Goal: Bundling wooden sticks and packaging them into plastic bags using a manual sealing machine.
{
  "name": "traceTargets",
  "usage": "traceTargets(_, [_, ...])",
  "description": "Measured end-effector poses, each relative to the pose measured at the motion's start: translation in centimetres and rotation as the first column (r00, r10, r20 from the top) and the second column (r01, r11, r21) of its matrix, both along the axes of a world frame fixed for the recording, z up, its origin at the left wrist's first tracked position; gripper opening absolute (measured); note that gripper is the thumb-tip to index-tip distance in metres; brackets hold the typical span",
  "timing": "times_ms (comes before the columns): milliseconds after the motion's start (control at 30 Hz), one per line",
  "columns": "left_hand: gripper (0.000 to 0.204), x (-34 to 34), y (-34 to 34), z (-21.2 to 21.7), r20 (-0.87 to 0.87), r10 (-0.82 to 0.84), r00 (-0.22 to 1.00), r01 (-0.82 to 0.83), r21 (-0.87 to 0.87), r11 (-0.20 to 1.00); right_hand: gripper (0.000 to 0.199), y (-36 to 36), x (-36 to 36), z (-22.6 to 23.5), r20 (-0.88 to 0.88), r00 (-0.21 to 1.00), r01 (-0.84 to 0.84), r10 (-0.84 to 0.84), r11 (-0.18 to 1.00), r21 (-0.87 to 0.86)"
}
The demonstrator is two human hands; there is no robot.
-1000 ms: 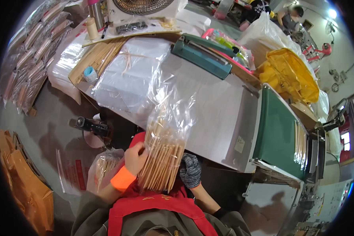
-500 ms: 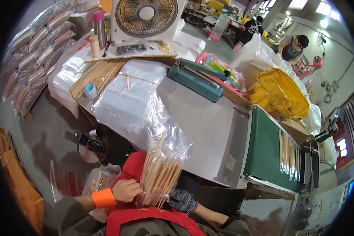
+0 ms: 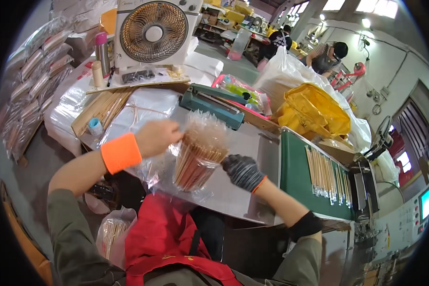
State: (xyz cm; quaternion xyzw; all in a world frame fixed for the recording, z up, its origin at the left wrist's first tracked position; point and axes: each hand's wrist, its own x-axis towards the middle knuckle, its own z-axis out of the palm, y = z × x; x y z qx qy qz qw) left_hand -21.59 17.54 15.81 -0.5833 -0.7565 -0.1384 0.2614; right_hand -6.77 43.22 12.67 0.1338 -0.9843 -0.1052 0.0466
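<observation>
A clear plastic bag packed with thin wooden sticks [image 3: 195,164] stands on the table, leaning slightly, its crinkled open top bunched above the sticks. My left hand [image 3: 158,138], bare with an orange wristband, is at the bag's upper left edge, its fingers pinched on the plastic and a little blurred. On the other side, my right hand [image 3: 243,172], in a grey knitted glove, curls closed at the bag's upper right edge; its fingertips are partly hidden. Flat clear plastic bags [image 3: 140,112] lie stacked beyond my left hand.
A green heat sealer [image 3: 212,106] stands behind the bag. To the right, wrapped sticks [image 3: 326,176] lie on a green conveyor belt [image 3: 293,171]. A fan [image 3: 152,33] is at the back. Another filled bag [image 3: 112,236] sits low at my left. Two people work in the background.
Both hands have moved up and forward with the bag of sticks, from my lap to the table. The view has shifted slightly right.
</observation>
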Motion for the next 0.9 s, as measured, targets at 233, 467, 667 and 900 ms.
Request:
traceTargets(233, [0.011, 0.9, -1.6, 9.2, 0.293, -0.137, 0.946, 0.017, 0.378, 0.926, 0.007, 2.0, 0.1, 11.3, -0.467, 0.865, -0.199, 0.182, 0.980, 0.013])
traceTargets(467, [0.005, 3.3, 3.2, 5.8, 0.630, -0.431, 0.646, -0.045, 0.595, 0.802, 0.032, -2.0, -2.5, 12.5, -0.568, 0.810, -0.390, 0.145, 0.857, -0.338])
traceTargets(667, [0.044, 4.8, 5.6, -2.9, 0.625, -0.497, 0.602, -0.268, 0.744, 0.612, 0.011, -0.4, -5.5, 5.2, -0.509, 0.850, -0.218, 0.138, 0.971, -0.100])
traceTargets(900, [0.062, -2.9, 9.0, -7.8, 0.881, -0.472, -0.028, -0.288, 0.445, 0.848, 0.010, 4.5, -17.8, 4.6, -0.585, 0.764, -0.335, 0.272, 0.942, 0.001])
